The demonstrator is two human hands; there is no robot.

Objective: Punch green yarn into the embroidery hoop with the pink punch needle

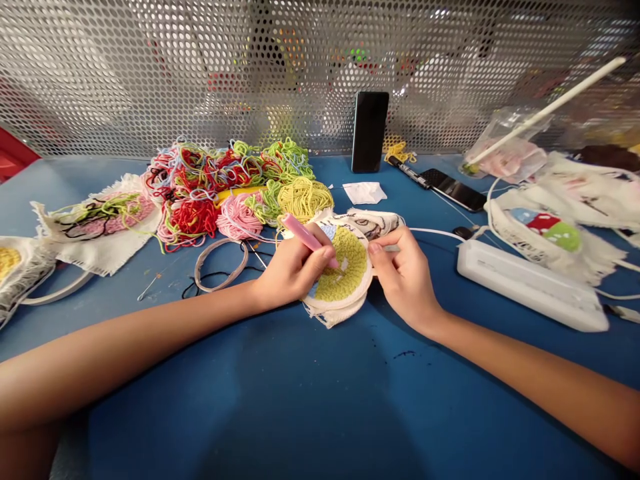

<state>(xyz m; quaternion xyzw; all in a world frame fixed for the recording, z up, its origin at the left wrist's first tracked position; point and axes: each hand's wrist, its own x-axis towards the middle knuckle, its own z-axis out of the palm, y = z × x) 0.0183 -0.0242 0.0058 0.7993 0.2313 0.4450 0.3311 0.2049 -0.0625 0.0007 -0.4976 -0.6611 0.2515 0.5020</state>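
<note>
A round embroidery hoop (349,270) with looped yellow-green yarn, a little light blue and a small pale gap lies in the middle, white cloth hanging below its rim. My left hand (298,265) is closed around a pink punch tool (303,235), whose lower end points down at the yellow-green loops. My right hand (406,279) pinches the hoop's right edge between thumb and fingers. The tool's tip is too small to make out.
Behind the hands lies a heap of yarn (195,175). A phone (371,132) stands against the perforated metal screen (320,60). At right are a white plastic case (533,283), a second phone (453,188) and embroidered cloth (545,223); at left, a loose ring (199,272).
</note>
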